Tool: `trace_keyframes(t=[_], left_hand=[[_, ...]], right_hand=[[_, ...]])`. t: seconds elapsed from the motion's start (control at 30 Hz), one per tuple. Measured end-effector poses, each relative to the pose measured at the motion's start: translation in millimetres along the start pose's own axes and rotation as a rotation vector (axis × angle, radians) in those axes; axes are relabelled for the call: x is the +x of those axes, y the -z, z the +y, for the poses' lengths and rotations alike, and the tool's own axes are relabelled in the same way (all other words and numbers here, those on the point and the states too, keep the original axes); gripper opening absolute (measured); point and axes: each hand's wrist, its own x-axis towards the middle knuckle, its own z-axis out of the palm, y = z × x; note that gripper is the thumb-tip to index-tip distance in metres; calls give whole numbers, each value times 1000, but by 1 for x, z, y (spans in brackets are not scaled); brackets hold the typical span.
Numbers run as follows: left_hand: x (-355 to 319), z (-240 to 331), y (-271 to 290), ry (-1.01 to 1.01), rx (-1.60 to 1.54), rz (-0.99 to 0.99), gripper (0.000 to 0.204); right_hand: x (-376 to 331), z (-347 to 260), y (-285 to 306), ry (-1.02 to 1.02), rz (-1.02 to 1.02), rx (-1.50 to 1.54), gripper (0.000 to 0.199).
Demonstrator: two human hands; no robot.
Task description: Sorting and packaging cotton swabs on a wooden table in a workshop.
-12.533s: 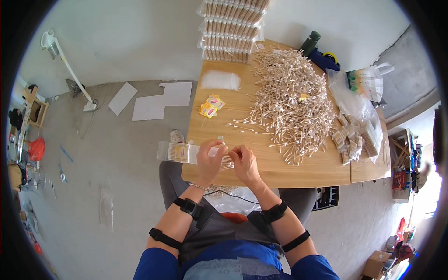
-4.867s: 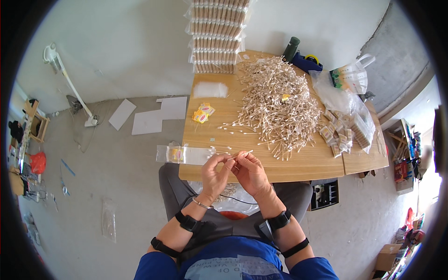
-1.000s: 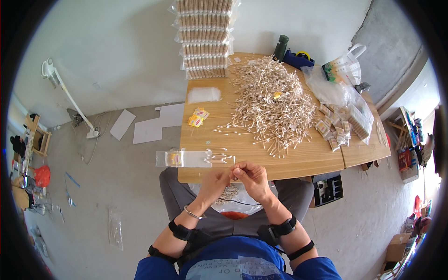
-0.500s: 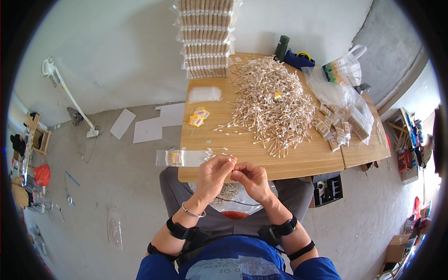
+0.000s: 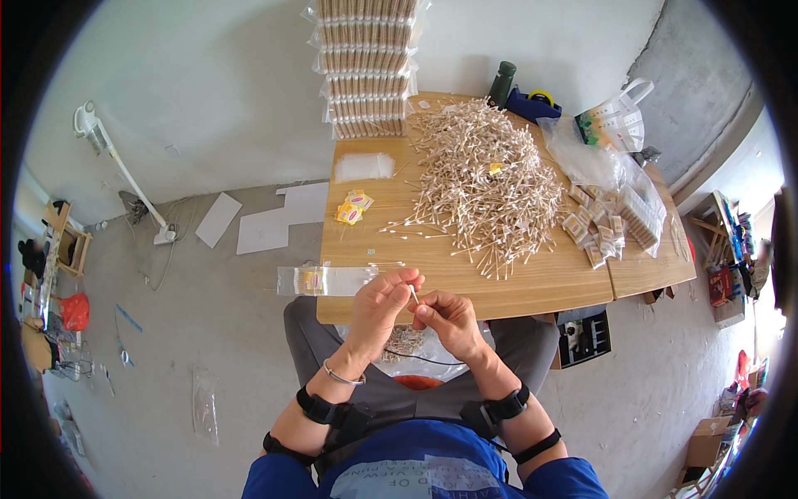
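Just over the table's front edge, my two hands meet around a cotton swab (image 5: 415, 293). My right hand (image 5: 451, 323) pinches its lower end between thumb and fingertips. The fingers of my left hand (image 5: 376, 314) curl around its upper end, the white tip beside the thumb. A clear plastic bag (image 5: 349, 279) with a yellow card (image 5: 312, 280) inside lies flat left of my left hand, its left end past the table edge. A few swabs lie by the bag, partly hidden by my left hand. Farther back spreads a large heap of loose cotton swabs (image 5: 486, 187).
Stacked swab packs (image 5: 366, 71) stand at the back left, near clear sleeves (image 5: 364, 167) and yellow cards (image 5: 354, 207). To the right are small swab packs (image 5: 595, 226), plastic bags, a tape dispenser (image 5: 533, 106) and a green bottle (image 5: 501, 85). An open bag of swabs sits between my legs.
My left fingers have lifted and loosened slightly. The swab between my hands now shows more of its length, standing tilted. The table's contents look the same.
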Motion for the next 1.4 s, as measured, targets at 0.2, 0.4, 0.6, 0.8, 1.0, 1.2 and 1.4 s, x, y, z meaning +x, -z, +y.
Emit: trace_keyframes(t=[0.2,0.4,0.6,0.8,1.0,1.2,1.4], left_hand=[[-1,0,6,66,30,-48,26],[-2,-2,7,105,-68,-77,25],[0,8,-3,108,-159,-59,30],[1,2,2,62,-12,-65,27],[0,0,-1,80,-100,-33,23],[2,-8,5,30,-82,-6,22],[-3,-11,5,37,34,-18,25]], right_hand=[[2,2,2,-3,-51,11,15],[0,-1,-1,0,-65,30,20],[2,1,2,29,-27,48,18],[2,0,1,45,-55,41,15],[3,-3,-3,2,-76,104,16],[5,-2,-3,-21,-46,62,19],[5,-3,2,-27,-106,100,20]])
